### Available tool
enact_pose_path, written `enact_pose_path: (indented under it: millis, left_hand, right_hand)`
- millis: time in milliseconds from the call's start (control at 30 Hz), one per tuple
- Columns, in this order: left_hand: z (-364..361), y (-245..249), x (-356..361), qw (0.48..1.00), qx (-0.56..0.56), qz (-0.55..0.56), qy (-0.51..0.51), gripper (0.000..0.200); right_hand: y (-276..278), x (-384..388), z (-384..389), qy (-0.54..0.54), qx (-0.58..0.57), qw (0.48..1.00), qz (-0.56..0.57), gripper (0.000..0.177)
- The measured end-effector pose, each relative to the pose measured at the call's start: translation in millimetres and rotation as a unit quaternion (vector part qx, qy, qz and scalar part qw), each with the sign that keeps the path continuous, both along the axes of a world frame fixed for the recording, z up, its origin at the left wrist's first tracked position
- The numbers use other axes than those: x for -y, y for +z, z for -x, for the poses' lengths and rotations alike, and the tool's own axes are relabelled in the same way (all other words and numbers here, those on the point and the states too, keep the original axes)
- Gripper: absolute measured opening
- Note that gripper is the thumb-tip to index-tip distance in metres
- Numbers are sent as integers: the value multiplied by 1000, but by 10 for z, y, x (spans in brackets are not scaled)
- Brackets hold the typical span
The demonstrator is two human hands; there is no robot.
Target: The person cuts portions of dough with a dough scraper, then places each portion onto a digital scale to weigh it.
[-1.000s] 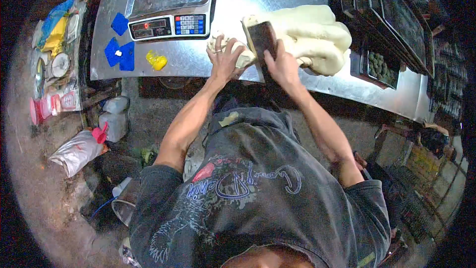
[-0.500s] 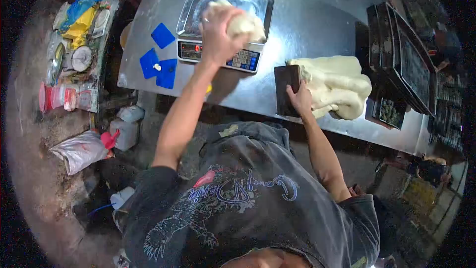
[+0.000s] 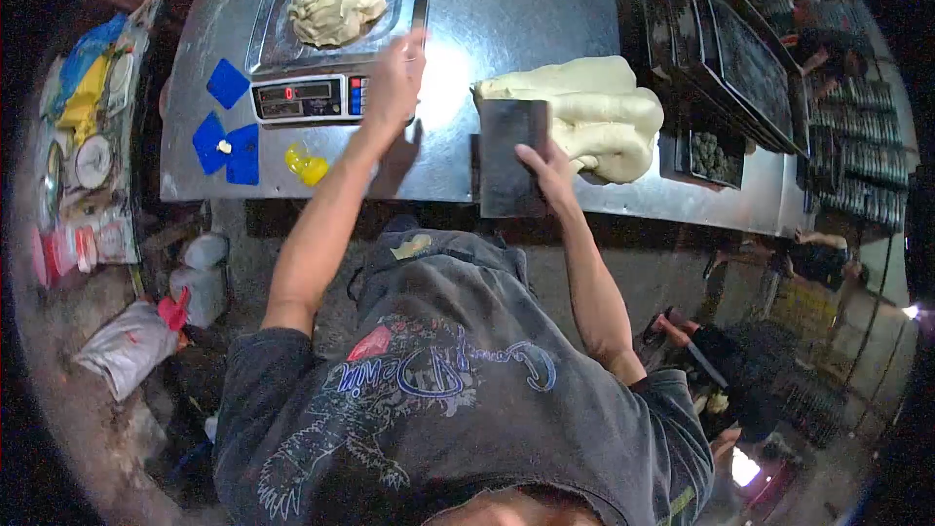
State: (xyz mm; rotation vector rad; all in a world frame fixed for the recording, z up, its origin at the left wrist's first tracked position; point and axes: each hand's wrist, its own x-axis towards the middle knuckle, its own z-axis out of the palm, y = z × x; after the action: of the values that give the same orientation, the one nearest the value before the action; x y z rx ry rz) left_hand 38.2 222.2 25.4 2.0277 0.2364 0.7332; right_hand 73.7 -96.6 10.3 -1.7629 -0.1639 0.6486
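Note:
A lump of pale dough (image 3: 334, 10) rests in the metal pan of the digital scale (image 3: 298, 100), whose display shows a red 0. My left hand (image 3: 396, 83) is over the right end of the scale's front panel, apart from the dough. Its fingers are somewhat blurred but look stretched out, with nothing in them. In my right hand (image 3: 553, 171) is a dark, flat, rectangular dough scraper (image 3: 512, 156), gripped at its right side with the thumb over it. Just beyond the scraper a large folded mass of dough (image 3: 609, 117) lies on the metal table.
Blue square pieces (image 3: 228, 83) and a yellow object (image 3: 307, 166) lie left on the metal table (image 3: 526, 0). Dark trays (image 3: 745, 49) lean at the right, beside a small tray (image 3: 714, 158). A side table (image 3: 117, 224) with a dial scale stands left. Other people are at far right.
My left hand has let go of the dough lump on the scale and drawn back toward me. My right hand with the scraper has come away from the big dough. The view has shifted right.

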Motion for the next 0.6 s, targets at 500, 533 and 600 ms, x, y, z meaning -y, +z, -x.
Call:
enact_pose_path:
  millis: [500, 533, 600]
  left_hand:
    - [335, -1175, 2084, 981, -167, 92, 46, 32]
    - [401, -1121, 2105, 981, -157, 105, 47, 30]
    - [504, -988, 2180, 981, -131, 133, 54, 28]
  right_hand:
    - [493, 946, -311, 55, 254, 964, 62, 50]
    - [521, 775, -280, 106, 278, 949, 108, 47]
    - [431, 464, -241, 224, 351, 876, 244, 37]
